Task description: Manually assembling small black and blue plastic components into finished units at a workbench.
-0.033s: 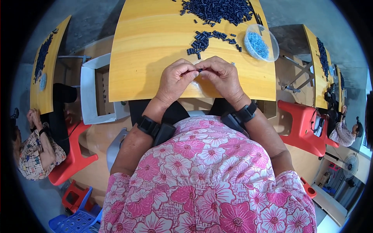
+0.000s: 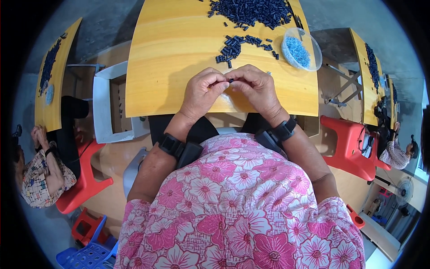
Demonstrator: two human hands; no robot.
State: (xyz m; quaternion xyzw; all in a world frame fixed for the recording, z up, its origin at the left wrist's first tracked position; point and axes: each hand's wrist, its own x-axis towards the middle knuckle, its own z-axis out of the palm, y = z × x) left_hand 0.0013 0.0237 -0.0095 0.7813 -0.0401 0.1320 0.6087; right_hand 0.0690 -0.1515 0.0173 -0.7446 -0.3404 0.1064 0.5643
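Note:
Above the near part of the yellow table [image 2: 165, 80], my two hands meet fingertip to fingertip. A small black tubular piece [image 2: 230, 81] shows between them, mostly covered by the fingers. My left hand [image 2: 204, 93] is closed in a pinch at its left end. From the other side, my right hand [image 2: 257, 89] pinches it between thumb and forefinger. Just beyond the hands lies a loose group of black tubular pieces [image 2: 232, 48]. Farther back is a large heap of the same pieces [image 2: 251, 12]. Under my hands, something clear and shiny [image 2: 227, 102] is partly hidden.
A clear round tub [image 2: 317, 56] of small light-blue pieces [image 2: 296, 51] stands at the table's right edge. An open white box [image 2: 102, 107] is left of the table. Red stools [image 2: 342, 143] stand at the right. Other people sit at tables [image 2: 60, 89] on both sides.

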